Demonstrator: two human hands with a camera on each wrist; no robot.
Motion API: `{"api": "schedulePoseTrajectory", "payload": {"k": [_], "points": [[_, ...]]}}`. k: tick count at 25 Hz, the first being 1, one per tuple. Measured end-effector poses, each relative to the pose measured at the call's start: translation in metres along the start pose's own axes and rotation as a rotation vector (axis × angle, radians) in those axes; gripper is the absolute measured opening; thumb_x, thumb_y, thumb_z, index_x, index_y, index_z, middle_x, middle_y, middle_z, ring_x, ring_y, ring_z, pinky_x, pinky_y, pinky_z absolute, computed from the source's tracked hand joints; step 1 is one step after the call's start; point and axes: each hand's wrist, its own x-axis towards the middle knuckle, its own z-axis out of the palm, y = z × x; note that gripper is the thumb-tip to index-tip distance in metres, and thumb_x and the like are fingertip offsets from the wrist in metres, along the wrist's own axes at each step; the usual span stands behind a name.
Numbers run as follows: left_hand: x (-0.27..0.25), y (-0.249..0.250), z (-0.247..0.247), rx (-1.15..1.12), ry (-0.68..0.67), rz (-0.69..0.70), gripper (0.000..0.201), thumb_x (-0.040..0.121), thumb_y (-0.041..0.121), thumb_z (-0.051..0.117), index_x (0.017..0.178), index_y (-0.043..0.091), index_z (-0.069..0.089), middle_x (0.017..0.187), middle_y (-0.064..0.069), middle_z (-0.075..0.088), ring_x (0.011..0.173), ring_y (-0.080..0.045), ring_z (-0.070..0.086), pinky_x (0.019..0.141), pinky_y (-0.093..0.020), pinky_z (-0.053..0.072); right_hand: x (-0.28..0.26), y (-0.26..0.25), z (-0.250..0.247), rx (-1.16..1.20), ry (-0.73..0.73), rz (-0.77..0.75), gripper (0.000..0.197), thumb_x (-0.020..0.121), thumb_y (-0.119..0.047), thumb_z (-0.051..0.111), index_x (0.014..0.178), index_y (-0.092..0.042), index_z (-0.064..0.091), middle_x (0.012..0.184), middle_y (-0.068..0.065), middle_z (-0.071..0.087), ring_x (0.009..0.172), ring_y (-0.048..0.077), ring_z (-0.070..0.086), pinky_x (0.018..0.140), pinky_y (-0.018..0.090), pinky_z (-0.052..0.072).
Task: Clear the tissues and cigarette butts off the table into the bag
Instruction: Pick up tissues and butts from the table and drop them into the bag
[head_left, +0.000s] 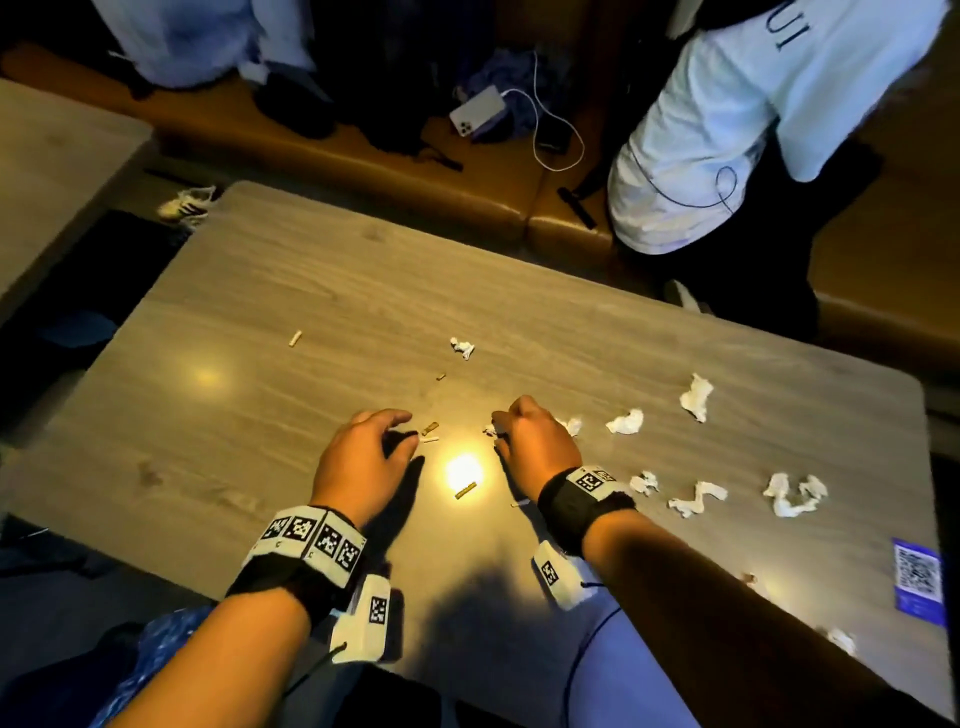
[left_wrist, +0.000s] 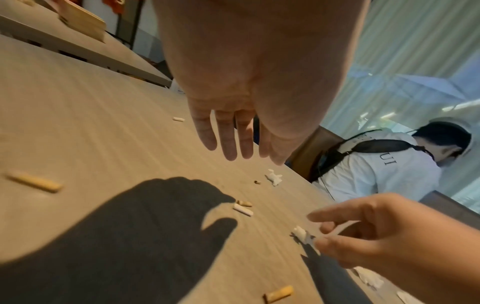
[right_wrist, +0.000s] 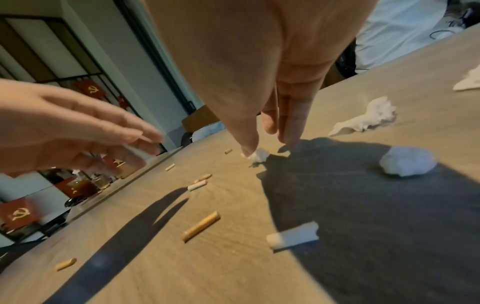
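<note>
- Surface (head_left: 311, 270): grey wood-grain top, littered with butts and tissue scraps.
- Lone butt (head_left: 294, 339): far left of the litter, well apart from both hands.
- Left hand (head_left: 358, 457): hovers palm down over the surface, fingers loosely extended, grip empty.
- Pair of butts (head_left: 429, 433): one tan, one white, touching each other, just beyond the left fingertips.
- Tan butt (head_left: 465, 490): lies between the two wrists.
- Right hand (head_left: 535, 441): fingertips lowered onto a small tissue scrap (right_wrist: 257, 155); thumb and fingers close around it, contact visible, a firm pinch cannot be told.
- Crumpled tissues (head_left: 696, 396): several pieces scattered right of the right hand.
- Blue QR card (head_left: 918, 577): at the surface's right edge.
</note>
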Motion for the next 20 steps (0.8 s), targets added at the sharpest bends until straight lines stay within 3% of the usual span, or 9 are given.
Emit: {"api": "schedulePoseTrajectory", "payload": {"k": [3,6,12,16,20], "points": [[0.027,0.024,0.011,0.058,-0.028,0.006,0.035,0.089,0.041,0.065,0.123,0.034,0.062,0.118,0.006,0.067,0.107,-0.018,0.064,0.093,-0.042,0.054,0.011,-0.002,0.008,-0.052,-0.058,-0.048,0.018,0.090,-0.013,0.058,0.106,-0.013,0.066,0.104,0.011,0.057,0.095,0.033,0.059,0.072,0.034,0.048],[0.057,0.042,0.018,0.138,-0.014,0.040,0.035,0.088,0.039,0.065,0.122,0.033,0.063,0.110,0.002,0.071,0.101,-0.021,0.067,0.087,-0.040,0.057,0.020,-0.004,0.012,-0.082,-0.116,-0.045,0.020,0.089,-0.008,0.058,0.105,-0.008,0.069,0.105,0.013,0.060,0.101,0.034,0.059,0.080,0.037,0.050],[0.114,0.075,0.032,0.353,0.022,0.117,0.038,0.088,0.038,0.066,0.125,0.030,0.063,0.116,-0.005,0.066,0.106,-0.030,0.063,0.083,-0.042,0.055,0.029,-0.013,-0.011,-0.187,-0.274,-0.089,0.027,0.088,-0.001,0.051,0.111,-0.003,0.064,0.119,0.017,0.055,0.110,0.036,0.055,0.089,0.041,0.047],[0.141,0.081,0.048,0.457,-0.007,0.185,0.021,0.086,0.033,0.069,0.105,0.025,0.070,0.106,-0.008,0.064,0.098,-0.033,0.063,0.070,-0.035,0.049,0.037,-0.024,-0.019,-0.229,-0.334,-0.081,0.029,0.086,0.004,0.051,0.112,0.000,0.064,0.118,0.019,0.055,0.108,0.037,0.055,0.086,0.043,0.048],[0.156,0.069,0.057,0.535,-0.076,0.246,0.012,0.088,0.024,0.065,0.091,0.021,0.075,0.094,-0.009,0.068,0.089,-0.035,0.066,0.066,-0.029,0.040,0.039,-0.027,-0.016,-0.213,-0.327,-0.062,0.030,0.086,0.004,0.051,0.113,0.000,0.064,0.118,0.019,0.055,0.108,0.037,0.056,0.087,0.043,0.049]]}}
